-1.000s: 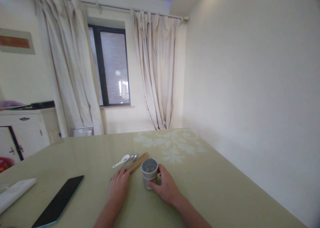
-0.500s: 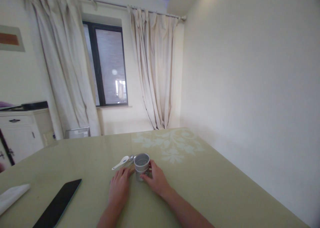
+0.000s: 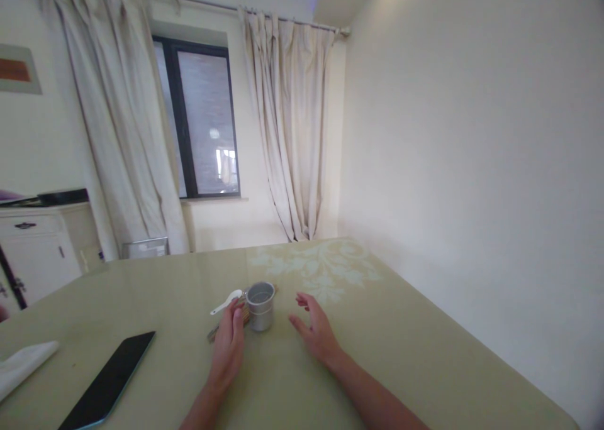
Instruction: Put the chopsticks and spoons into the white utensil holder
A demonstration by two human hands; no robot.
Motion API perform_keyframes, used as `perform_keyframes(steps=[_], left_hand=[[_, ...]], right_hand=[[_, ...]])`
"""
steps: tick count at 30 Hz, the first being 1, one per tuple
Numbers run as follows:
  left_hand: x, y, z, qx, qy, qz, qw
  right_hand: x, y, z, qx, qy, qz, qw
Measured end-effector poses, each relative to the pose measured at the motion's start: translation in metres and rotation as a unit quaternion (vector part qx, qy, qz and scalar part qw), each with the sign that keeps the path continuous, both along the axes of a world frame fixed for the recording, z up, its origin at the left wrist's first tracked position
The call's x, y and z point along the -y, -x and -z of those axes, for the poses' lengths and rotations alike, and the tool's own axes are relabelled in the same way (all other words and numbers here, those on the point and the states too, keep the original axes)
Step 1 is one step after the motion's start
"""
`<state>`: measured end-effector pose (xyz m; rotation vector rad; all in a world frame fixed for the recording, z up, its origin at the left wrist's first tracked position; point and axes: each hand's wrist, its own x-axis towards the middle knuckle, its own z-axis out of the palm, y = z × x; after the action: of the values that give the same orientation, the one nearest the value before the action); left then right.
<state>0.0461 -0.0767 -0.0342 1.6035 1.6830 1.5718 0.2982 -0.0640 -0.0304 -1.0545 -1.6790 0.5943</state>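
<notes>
Head view takes in the pale green table (image 3: 406, 354) in front of me, running to the wall on my right and out of the picture at the bottom and left, so its near edge is cut off. On it to my left lies a dark phone (image 3: 109, 380) with its lower corner cropped by the frame, and past that a white folded cloth (image 3: 23, 364), only partly in view at the left edge. Both my forearms enter from the bottom, cut off above the wrists. My left hand (image 3: 228, 345) lies flat on the table with the fingers together, its fingertips resting on a bundle of wooden chopsticks (image 3: 213, 334); most of that bundle is hidden under my hand and behind the cup, so I cannot count the sticks. My right hand (image 3: 317, 330) hovers just over the table, fingers spread apart and gripping nothing. The small grey metal cup (image 3: 260, 305) stands upright between my two hands, just beside my left fingertips and a clear gap away from my right fingers, touching neither as far as I can tell. A white spoon (image 3: 226, 302) lies just beyond my left hand, left of the cup, its handle end pointing left; whatever lies between spoon and cup is too small to make out.
</notes>
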Motion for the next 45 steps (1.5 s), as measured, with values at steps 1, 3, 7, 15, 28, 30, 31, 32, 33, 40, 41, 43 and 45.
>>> perform_keyframes(steps=[1,3,7,15,28,30,31,32,33,40,41,43,45], left_hand=[[0.001,-0.003,-0.001,0.016,0.001,0.026,1.0],[0.004,-0.008,-0.002,0.023,-0.002,0.076,0.997],[0.002,-0.015,-0.003,-0.014,-0.002,0.092,0.996],[-0.013,-0.014,-0.007,-0.059,0.015,0.095,0.994],[0.044,-0.082,-0.017,-0.052,0.084,0.301,0.949],[0.041,-0.078,-0.012,-0.078,0.071,0.297,0.949],[0.038,-0.073,-0.009,-0.098,0.067,0.298,0.947],[0.036,-0.066,-0.005,-0.124,0.062,0.298,0.944],[0.033,-0.058,-0.002,-0.155,0.057,0.297,0.94],[0.004,-0.007,0.008,-0.372,0.005,0.026,0.928],[-0.001,-0.005,0.008,-0.394,-0.001,-0.021,0.919],[-0.011,-0.003,0.008,-0.433,-0.019,-0.081,0.898],[-0.021,-0.003,0.006,-0.465,-0.03,-0.095,0.879]], right_hand=[[0.001,-0.01,-0.001,-0.02,0.006,0.024,0.999],[0.0,-0.024,-0.003,-0.065,0.035,0.07,0.995],[-0.006,-0.031,-0.005,-0.104,0.074,0.089,0.988],[-0.011,-0.012,0.004,-0.114,0.113,0.02,0.987],[0.004,-0.019,-0.024,-0.27,0.236,-0.229,0.905],[0.005,-0.018,-0.026,-0.265,0.233,-0.224,0.909],[0.005,-0.019,-0.026,-0.263,0.231,-0.215,0.912],[0.006,-0.019,-0.027,-0.261,0.23,-0.206,0.915],[0.006,-0.02,-0.027,-0.259,0.23,-0.199,0.917],[0.012,-0.024,-0.033,-0.252,0.247,-0.209,0.912],[0.013,-0.024,-0.033,-0.251,0.244,-0.208,0.913],[0.014,-0.023,-0.031,-0.25,0.244,-0.209,0.913],[0.014,-0.022,-0.03,-0.253,0.255,-0.216,0.908]])
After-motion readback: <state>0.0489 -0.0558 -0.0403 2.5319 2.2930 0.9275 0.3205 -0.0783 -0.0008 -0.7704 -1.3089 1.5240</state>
